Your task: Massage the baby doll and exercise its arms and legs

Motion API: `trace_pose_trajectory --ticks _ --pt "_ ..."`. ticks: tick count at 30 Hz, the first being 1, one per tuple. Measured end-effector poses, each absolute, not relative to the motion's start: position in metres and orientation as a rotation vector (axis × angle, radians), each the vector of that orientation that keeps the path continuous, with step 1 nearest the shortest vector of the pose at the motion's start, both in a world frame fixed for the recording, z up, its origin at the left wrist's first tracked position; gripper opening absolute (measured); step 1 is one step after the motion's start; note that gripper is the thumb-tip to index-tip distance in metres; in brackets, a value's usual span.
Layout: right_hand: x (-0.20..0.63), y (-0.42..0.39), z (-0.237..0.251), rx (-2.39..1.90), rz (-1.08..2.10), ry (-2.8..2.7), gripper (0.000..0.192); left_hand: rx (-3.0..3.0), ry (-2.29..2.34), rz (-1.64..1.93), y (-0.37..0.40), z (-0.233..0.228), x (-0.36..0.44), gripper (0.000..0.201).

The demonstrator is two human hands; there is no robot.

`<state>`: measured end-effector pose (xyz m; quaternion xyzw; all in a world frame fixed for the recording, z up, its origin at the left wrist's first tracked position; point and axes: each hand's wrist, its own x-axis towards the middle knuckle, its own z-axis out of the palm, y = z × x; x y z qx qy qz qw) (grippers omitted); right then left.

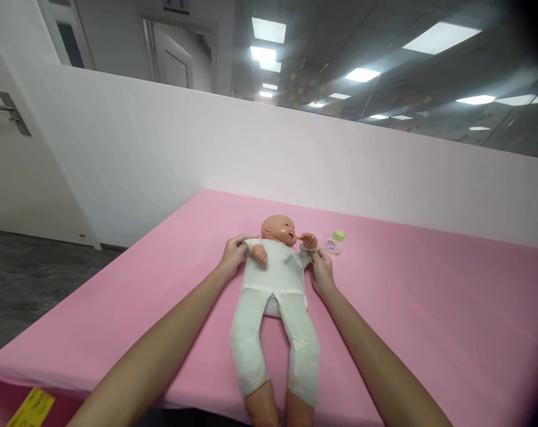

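A baby doll with a cream cloth body lies on its back on the pink-covered table, its legs toward me. Its head is turned to the right, and both plastic hands are raised near the chest. At the doll's shoulder on the left, my left hand is closed, fingertips at the cloth edge and partly hidden. My right hand grips the other arm at the cloth sleeve, just below the doll's plastic hand. A small clear bottle with a green cap stands just beyond my right hand.
The pink table cover reaches back to a low white partition. A yellow label hangs at the front left edge. To the left are grey flooring and a white door with a metal handle.
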<state>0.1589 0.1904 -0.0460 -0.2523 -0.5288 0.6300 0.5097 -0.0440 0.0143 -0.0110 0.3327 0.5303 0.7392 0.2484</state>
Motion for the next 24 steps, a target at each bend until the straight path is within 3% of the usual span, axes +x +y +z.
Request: trace_pose_trajectory --ticks 16,24 --pt "0.1604 0.1894 -0.0444 -0.649 1.586 -1.191 0.036 0.883 1.443 2.092 0.0128 -0.0069 -0.0427 0.027" --pt "0.1609 0.1895 -0.0444 -0.660 1.597 -1.200 0.033 0.877 1.474 2.067 0.0122 -0.0094 -0.0458 0.042"
